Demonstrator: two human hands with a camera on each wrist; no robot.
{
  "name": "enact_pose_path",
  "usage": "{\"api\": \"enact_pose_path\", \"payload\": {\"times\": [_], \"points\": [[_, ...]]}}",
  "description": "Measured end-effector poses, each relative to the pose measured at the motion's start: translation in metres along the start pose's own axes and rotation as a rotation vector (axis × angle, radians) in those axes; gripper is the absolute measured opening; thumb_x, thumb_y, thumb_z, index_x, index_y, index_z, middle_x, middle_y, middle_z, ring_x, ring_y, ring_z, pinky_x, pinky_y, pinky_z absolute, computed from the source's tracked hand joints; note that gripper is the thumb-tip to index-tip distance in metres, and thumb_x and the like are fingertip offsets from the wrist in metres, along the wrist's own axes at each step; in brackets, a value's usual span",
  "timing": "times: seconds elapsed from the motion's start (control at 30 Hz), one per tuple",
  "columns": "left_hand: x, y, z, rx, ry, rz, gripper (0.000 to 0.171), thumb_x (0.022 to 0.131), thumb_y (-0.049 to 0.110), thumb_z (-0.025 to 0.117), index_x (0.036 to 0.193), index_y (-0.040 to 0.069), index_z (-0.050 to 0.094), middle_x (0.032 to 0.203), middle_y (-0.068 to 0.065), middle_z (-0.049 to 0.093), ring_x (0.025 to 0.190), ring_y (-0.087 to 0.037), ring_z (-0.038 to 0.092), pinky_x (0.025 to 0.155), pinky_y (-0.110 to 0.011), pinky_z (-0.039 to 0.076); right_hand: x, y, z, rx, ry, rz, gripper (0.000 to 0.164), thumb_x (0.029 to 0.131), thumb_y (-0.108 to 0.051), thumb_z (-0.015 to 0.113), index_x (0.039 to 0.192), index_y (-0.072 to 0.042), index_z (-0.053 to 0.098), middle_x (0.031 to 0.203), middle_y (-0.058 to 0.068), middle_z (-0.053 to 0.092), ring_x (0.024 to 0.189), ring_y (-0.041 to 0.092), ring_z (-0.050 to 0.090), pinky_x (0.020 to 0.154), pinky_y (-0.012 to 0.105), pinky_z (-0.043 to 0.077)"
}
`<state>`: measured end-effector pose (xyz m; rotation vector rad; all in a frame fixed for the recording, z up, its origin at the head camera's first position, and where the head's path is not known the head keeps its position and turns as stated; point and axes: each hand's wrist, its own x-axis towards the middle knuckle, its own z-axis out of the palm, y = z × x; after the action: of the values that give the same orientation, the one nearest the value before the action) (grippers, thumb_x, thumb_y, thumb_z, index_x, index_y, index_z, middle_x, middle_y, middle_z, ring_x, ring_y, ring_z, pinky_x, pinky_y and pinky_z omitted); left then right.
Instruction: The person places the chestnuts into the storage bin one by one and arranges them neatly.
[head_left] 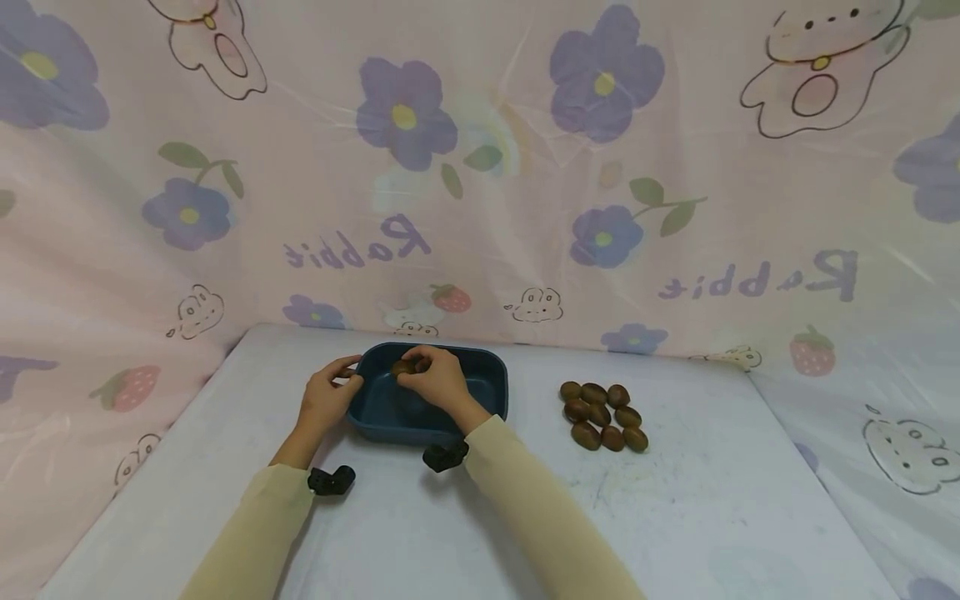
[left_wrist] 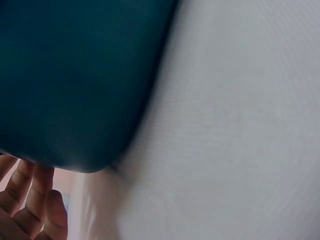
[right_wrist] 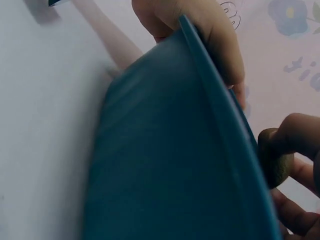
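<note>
A dark blue rectangular basin (head_left: 427, 436) stands on the white table. At its left end my left hand (head_left: 324, 398) grips the rim; the left wrist view shows fingers (left_wrist: 36, 195) against the outer wall. Over the basin's inside, my right hand (head_left: 441, 382) pinches a brown chestnut (head_left: 402, 367) between thumb and fingers. The same chestnut (right_wrist: 274, 159) appears just beyond the near rim in the right wrist view. Part of the basin's floor is hidden behind the right hand.
To the right of the basin, several chestnuts (head_left: 598, 414) lie in close rows on the table (head_left: 712, 500). A printed pink curtain (head_left: 495, 208) hangs behind and along the sides. A black wrist camera (head_left: 446, 456) sits at the right sleeve, another (head_left: 332, 481) at the left.
</note>
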<state>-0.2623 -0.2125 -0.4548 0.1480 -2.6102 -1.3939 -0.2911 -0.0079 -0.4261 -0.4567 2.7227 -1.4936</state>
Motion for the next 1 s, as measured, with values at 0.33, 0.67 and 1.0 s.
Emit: {"api": "enact_pose_path", "payload": {"times": [0.33,0.67,1.0], "points": [[0.001,0.001,0.004,0.000,-0.019,-0.009,0.045,0.091,0.024,0.054,0.136,0.018,0.056,0.120,-0.015,0.063,0.094,-0.027,0.059,0.074,-0.029,0.044,0.011,0.007,0.007,0.054,0.015,0.070,0.029,0.081,-0.026,0.075,0.110,-0.021,0.070,0.100,0.004,0.066,0.089,0.015,0.058,0.069,0.026,0.049],[0.001,0.000,0.003,0.002,-0.010,0.002,0.045,0.092,0.025,0.054,0.137,0.019,0.055,0.122,-0.015,0.062,0.096,-0.027,0.059,0.073,-0.028,0.045,0.016,0.019,0.009,0.076,0.023,0.117,0.029,0.081,-0.023,0.076,0.109,-0.017,0.070,0.099,0.005,0.064,0.086,0.015,0.056,0.068,0.026,0.048],[-0.001,-0.001,-0.001,0.005,-0.009,0.004,0.045,0.093,0.024,0.053,0.137,0.018,0.055,0.122,-0.016,0.061,0.096,-0.027,0.059,0.071,-0.028,0.044,0.015,0.027,0.016,-0.053,-0.036,0.087,0.028,0.083,-0.022,0.074,0.111,-0.019,0.069,0.099,0.006,0.065,0.081,0.016,0.057,0.067,0.025,0.047]]}}
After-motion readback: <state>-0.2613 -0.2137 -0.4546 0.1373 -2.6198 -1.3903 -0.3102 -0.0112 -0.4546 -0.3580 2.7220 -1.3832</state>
